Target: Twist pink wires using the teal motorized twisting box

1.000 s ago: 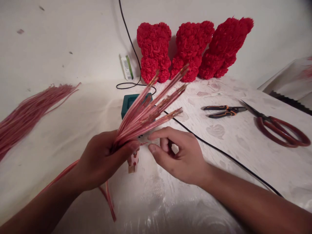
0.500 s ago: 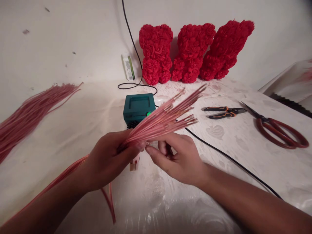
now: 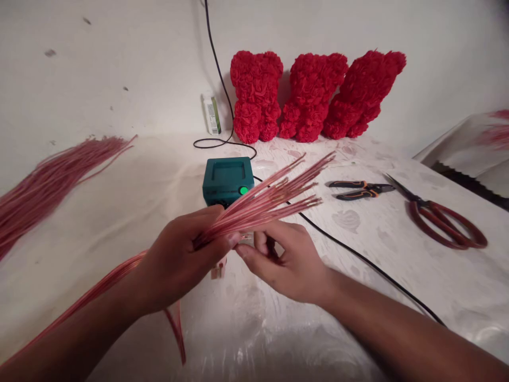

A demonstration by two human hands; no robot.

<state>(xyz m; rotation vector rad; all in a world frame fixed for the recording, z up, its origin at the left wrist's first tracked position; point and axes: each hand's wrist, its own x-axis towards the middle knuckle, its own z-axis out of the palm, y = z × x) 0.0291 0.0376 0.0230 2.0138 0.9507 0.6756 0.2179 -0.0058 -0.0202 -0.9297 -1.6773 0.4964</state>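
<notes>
A bundle of thin pink-red wires (image 3: 270, 204) is gripped in my left hand (image 3: 178, 257), its bare ends fanning up to the right. The wires' long tails run back under my left forearm. My right hand (image 3: 290, 260) is beside the left thumb, thumb and index finger brought near each other and the other fingers curled. A short copper-coloured end shows by those fingertips; whether they pinch it is unclear. Behind the wires stands a teal box (image 3: 227, 178) with a green light, its lower front partly covered by my left hand.
A larger pile of pink wires (image 3: 59, 191) lies at left. Pliers (image 3: 360, 190) and red-handled scissors (image 3: 445, 220) rest at right. Red rose-covered figures (image 3: 256, 98) line the wall near a white-green bottle (image 3: 211, 114). A black cable (image 3: 358, 255) crosses the table.
The view has shifted slightly, so the background sits a little lower. My right fingertips have parted slightly from the left thumb, showing a copper-coloured end. The left hand still holds the bundle.
</notes>
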